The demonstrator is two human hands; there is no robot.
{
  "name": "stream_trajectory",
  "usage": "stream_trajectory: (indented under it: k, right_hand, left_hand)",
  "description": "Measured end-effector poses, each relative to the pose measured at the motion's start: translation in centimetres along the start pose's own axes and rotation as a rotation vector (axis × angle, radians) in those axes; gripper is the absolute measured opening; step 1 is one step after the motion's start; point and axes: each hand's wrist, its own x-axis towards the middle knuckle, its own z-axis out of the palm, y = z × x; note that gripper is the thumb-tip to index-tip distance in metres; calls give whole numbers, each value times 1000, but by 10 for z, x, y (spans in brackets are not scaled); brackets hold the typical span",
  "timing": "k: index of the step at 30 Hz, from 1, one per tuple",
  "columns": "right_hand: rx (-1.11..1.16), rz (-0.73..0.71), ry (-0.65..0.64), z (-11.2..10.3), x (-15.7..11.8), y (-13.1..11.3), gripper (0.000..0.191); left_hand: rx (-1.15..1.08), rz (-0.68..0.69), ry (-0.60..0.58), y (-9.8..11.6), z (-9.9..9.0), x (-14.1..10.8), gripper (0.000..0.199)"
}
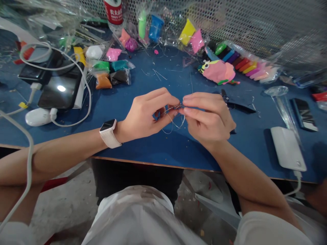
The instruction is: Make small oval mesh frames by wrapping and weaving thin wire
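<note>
Thin silvery wire [182, 122], partly twisted and curving into loops, spans the small gap between my two hands above the blue table. My left hand [150, 110], with a watch on its wrist, pinches the twisted part between thumb and index finger. From the other side, my right hand [208, 117] closes its fingertips on the wire near its end. The fingertips of both hands almost meet. Some of the wire hangs below them in loose curves, and what lies inside my left palm is partly hidden.
The blue table [153, 146] carries a pink clay figure [218, 71], coloured clay packs [114, 73], a black phone [61, 86] with white cables, and a white power bank [288, 148]. A perforated metal screen [237, 23] stands behind. A bottle [114, 13] is at the back.
</note>
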Motion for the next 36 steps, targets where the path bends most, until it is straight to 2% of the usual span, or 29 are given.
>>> stream_trajectory:
  k: [4, 7, 11, 15, 22, 26, 30, 36]
  right_hand:
    - [48, -79, 108, 5, 5, -3, 30]
    - [115, -36, 124, 8, 5, -2, 34]
    - [54, -2, 63, 6, -2, 0, 21]
    - [43, 38, -3, 4, -3, 0, 8]
    - [-17, -137, 127, 5, 10, -4, 20]
    - [-7, -82, 80, 4, 11, -3, 14]
    - [81, -95, 65, 3, 10, -1, 20]
    - [-23, -116, 49, 2, 13, -4, 16]
  left_hand:
    - [-9, -21, -3, 5, -1, 1, 5]
    - [-7, -61, -17, 7, -2, 2, 7]
    - [25, -111, -52, 7, -1, 0, 12]
    - [1, -94, -35, 7, -1, 1, 10]
    - [-35, -108, -29, 9, -2, 3, 11]
    - [-35, -106, -30, 9, -2, 1, 9]
    - [9, -120, -50, 8, -2, 0, 12]
    - [19, -150, -37, 5, 0, -1, 12]
